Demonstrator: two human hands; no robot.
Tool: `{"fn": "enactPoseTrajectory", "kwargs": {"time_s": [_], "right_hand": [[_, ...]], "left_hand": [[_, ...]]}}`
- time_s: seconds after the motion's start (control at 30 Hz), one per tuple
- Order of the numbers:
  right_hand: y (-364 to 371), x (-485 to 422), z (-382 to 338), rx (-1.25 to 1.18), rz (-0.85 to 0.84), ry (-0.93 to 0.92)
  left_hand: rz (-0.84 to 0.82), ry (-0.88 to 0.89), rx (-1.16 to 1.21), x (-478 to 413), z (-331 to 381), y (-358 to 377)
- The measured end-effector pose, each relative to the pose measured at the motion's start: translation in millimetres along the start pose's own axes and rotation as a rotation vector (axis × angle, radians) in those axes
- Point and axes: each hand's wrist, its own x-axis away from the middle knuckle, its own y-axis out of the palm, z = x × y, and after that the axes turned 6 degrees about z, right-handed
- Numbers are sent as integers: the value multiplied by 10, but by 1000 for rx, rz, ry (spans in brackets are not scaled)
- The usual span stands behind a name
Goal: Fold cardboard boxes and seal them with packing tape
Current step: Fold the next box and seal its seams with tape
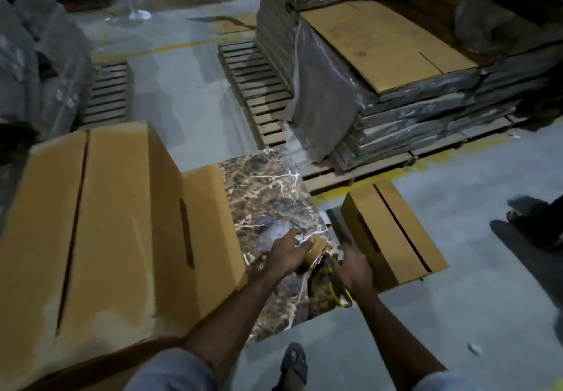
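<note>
A large folded cardboard box [100,223] stands on the marble-patterned table [268,195] at the left, its top flaps meeting along an open seam. My left hand [288,252] grips a brown roll of packing tape [316,252] on the table's right edge. My right hand [355,268] lies over yellow-handled scissors [338,291] just beside the roll; whether its fingers grip them is blurred. A smaller folded box [396,232] sits on the floor to the right of the table.
Wrapped stacks of flat cardboard [387,52] rest on wooden pallets [259,92] behind the table. Plastic-wrapped goods [33,55] fill the far left. Another person's feet [536,217] stand at the right edge. My sandalled foot [294,363] is on the grey floor below.
</note>
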Motion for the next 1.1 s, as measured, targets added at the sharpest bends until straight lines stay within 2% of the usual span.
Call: {"fn": "enactPoseTrajectory", "kwargs": {"time_s": [0.1,0.17,0.33,0.47,0.77,0.97,1.1], "right_hand": [[257,23,28,158,-82,-51],[365,37,16,226,-70,-67],[518,-50,46,237,-14,-31],[503,-192,154,120,-63,-74],[50,-183,-98,11,-254,-429],[-545,132,-746,10,-241,-676],[-877,428,-1251,63,-233,-805]], "left_hand": [[-35,-79,-13,-149,13,198],[-28,-121,-42,-227,6,268],[5,-164,-56,-283,-56,340],[11,-192,-41,-199,-164,352],[174,-183,275,468,-446,58],[170,-164,553,762,-584,-418],[234,-123,563,897,-612,-754]]}}
